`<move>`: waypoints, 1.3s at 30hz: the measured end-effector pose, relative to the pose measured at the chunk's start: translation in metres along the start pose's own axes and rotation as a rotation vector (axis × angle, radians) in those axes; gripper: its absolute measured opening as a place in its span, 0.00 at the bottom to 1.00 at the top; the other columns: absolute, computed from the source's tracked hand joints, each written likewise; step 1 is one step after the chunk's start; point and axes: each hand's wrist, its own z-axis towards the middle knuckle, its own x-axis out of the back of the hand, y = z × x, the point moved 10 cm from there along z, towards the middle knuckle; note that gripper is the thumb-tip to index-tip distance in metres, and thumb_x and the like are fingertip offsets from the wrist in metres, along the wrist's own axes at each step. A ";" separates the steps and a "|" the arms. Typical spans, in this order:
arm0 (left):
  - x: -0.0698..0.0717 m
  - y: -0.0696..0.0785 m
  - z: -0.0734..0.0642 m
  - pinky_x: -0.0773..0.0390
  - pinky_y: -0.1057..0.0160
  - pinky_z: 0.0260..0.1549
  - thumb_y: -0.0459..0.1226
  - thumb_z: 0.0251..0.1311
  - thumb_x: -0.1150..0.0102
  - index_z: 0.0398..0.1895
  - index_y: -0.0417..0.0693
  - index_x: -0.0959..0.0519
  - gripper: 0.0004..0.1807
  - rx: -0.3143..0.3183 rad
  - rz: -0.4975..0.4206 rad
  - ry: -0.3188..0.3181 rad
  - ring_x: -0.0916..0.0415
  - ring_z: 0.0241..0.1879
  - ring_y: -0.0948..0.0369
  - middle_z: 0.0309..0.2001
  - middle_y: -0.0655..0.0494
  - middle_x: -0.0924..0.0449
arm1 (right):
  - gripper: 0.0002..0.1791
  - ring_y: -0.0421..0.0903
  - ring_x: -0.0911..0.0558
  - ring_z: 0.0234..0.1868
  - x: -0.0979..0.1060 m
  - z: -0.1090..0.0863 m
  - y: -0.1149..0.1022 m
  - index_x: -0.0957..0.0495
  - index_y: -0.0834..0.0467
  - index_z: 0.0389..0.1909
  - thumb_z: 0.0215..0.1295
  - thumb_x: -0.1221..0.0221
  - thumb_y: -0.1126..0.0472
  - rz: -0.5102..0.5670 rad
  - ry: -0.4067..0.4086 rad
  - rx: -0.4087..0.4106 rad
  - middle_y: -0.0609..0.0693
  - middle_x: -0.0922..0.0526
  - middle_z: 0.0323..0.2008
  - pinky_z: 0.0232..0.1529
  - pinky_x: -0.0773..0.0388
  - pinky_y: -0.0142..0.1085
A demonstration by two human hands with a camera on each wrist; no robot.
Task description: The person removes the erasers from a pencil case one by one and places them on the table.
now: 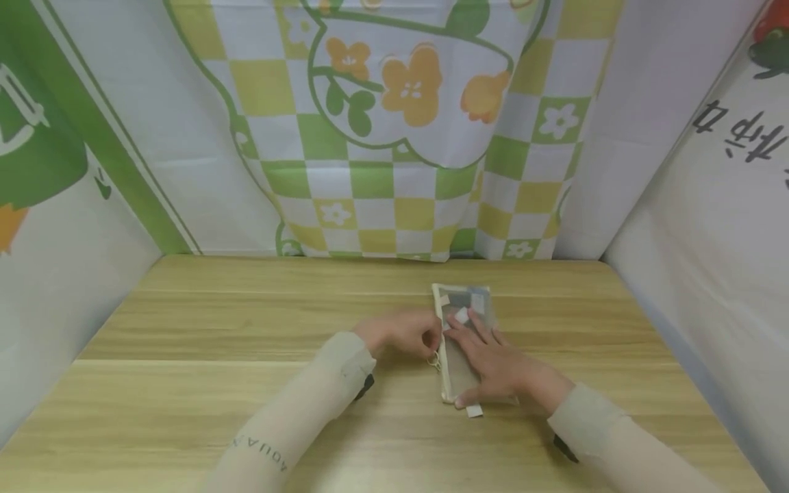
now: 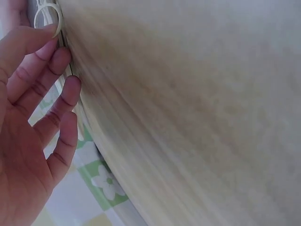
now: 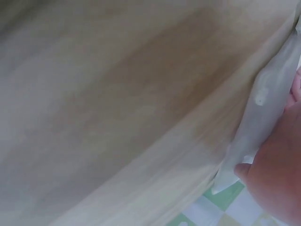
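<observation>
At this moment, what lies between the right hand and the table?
In the head view, the translucent pouch lies between the right hand and the table.

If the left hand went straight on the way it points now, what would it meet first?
The left hand would most likely meet the pouch first, at the pale long edge right beside it. Beyond that comes the right hand, on the pouch; exact depth is unclear.

Upside-down "AQUA" lettering (image 1: 265, 450) is showing on the pale beige fabric left sleeve (image 1: 308, 404), above the light wood-grain tabletop (image 1: 185, 404). Black Chinese-style characters (image 1: 744, 135) are running across the white cloth wall (image 1: 696, 226) right of tabletop; not reading clearly.
</observation>
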 end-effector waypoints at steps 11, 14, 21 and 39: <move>0.007 -0.012 0.007 0.28 0.74 0.34 0.28 0.50 0.36 0.23 0.45 0.20 0.05 -0.004 -0.011 0.025 0.31 0.30 0.69 0.29 0.58 0.23 | 0.62 0.63 0.71 0.79 -0.001 -0.002 0.001 0.54 0.52 0.78 0.49 0.34 0.28 0.022 -0.018 0.013 0.53 0.64 0.81 0.71 0.58 0.72; 0.008 -0.012 0.009 0.28 0.74 0.35 0.28 0.50 0.36 0.23 0.46 0.21 0.05 -0.020 -0.015 0.026 0.30 0.30 0.69 0.28 0.58 0.22 | 0.62 0.63 0.72 0.79 -0.001 -0.003 0.002 0.54 0.52 0.78 0.50 0.34 0.29 0.046 -0.019 0.014 0.54 0.65 0.81 0.70 0.60 0.73; 0.015 -0.021 0.009 0.25 0.70 0.42 0.29 0.53 0.37 0.26 0.45 0.18 0.03 0.004 0.009 0.059 0.28 0.33 0.67 0.29 0.58 0.20 | 0.63 0.64 0.73 0.78 -0.002 -0.003 0.002 0.55 0.53 0.78 0.51 0.36 0.27 0.048 -0.026 0.034 0.54 0.65 0.81 0.70 0.60 0.74; 0.033 -0.058 0.013 0.21 0.61 0.50 0.31 0.57 0.37 0.24 0.49 0.20 0.06 0.152 -0.057 0.114 0.24 0.41 0.63 0.35 0.60 0.20 | 0.62 0.64 0.72 0.79 -0.001 -0.002 -0.001 0.55 0.54 0.78 0.51 0.35 0.29 0.037 -0.020 0.021 0.55 0.64 0.81 0.69 0.59 0.74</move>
